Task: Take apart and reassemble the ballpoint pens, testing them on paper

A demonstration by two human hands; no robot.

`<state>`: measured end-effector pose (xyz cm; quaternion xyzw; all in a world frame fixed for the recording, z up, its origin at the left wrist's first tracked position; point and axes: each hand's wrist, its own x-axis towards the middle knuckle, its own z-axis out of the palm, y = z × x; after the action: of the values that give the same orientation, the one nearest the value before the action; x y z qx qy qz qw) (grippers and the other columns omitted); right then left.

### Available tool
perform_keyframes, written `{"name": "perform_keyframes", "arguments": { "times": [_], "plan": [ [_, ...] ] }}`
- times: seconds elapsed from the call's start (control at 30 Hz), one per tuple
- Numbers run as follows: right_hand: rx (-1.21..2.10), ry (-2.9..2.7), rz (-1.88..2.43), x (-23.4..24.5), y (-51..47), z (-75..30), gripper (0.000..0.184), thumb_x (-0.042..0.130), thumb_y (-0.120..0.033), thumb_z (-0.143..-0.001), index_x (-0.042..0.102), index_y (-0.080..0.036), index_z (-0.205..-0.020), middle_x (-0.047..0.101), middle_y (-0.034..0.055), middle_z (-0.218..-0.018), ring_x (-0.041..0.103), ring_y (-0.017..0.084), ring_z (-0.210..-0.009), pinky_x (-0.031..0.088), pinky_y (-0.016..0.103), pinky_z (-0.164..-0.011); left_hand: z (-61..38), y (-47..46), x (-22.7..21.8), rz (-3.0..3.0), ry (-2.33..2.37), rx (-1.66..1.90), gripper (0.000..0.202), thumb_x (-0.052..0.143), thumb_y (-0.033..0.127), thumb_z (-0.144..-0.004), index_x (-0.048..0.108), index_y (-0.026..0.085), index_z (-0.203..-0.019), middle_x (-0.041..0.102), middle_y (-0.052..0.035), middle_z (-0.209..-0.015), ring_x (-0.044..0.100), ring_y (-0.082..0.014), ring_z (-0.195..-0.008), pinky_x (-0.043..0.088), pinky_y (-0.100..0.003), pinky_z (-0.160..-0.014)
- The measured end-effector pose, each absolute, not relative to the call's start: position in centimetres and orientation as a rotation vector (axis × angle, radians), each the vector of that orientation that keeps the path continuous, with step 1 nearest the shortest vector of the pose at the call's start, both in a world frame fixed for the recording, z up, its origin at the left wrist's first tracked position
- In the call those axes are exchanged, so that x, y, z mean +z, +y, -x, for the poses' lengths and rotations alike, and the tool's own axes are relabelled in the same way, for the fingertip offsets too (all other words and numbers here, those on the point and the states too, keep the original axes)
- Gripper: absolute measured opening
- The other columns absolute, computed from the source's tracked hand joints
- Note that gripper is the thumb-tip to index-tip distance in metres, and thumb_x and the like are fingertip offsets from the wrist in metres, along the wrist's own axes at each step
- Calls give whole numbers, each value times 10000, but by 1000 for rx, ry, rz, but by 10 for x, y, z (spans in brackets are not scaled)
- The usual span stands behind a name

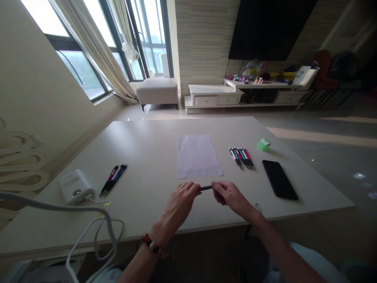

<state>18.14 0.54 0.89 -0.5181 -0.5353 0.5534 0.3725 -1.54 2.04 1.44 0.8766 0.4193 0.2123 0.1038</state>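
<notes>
Between my two hands, just above the near part of the white table (141, 157), is a pen (206, 188) with a black grip and a bit of red. Its red end goes into the closed fingers of my left hand (184, 196). My right hand (228, 194) pinches the other end, so the tip is hidden. Beyond my hands lies a sheet of paper (198, 153) with printed lines along its near edge. Right of the paper is a row of several pens (241, 158) in white, green and pink. Several darker pens (113, 179) lie together on the left.
A black phone (279, 179) and a small green-and-white object (264, 144) are on the right. At left stand a white box-shaped device (75, 186) and a loose cable (109, 226) hanging over the front edge. A grey ottoman (157, 91) and a low cabinet (215, 94) stand beyond the table.
</notes>
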Motion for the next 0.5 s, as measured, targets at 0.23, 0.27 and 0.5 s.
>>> {"name": "perform_keyframes", "arguments": {
  "times": [0.23,0.27,0.5],
  "plan": [
    [1596,-766,1341,-15,10,-155,568,542,-707,-672,379,-193,-493,325,-73,-327,230,33,-291,126,188,-330,6,17,7,-2622,1235,743,92,461,203,-913,547,198,-944,612,-14,-838,558,-145,-772,440,-255,-682],
    [1589,-742,1324,-16,10,-152,568,549,-705,-668,366,-196,-495,310,-80,-323,216,30,-288,118,186,-328,6,16,6,-2626,1222,759,88,468,194,-909,547,198,-948,617,-15,-846,558,-148,-785,444,-260,-694],
    [1507,-612,1268,-23,5,-142,525,620,-599,-672,310,-207,-508,267,-99,-357,198,20,-308,102,181,-340,-2,9,-4,-2652,1175,843,139,451,183,-915,563,185,-998,659,-38,-887,573,-159,-779,465,-288,-720]
  ]
}}
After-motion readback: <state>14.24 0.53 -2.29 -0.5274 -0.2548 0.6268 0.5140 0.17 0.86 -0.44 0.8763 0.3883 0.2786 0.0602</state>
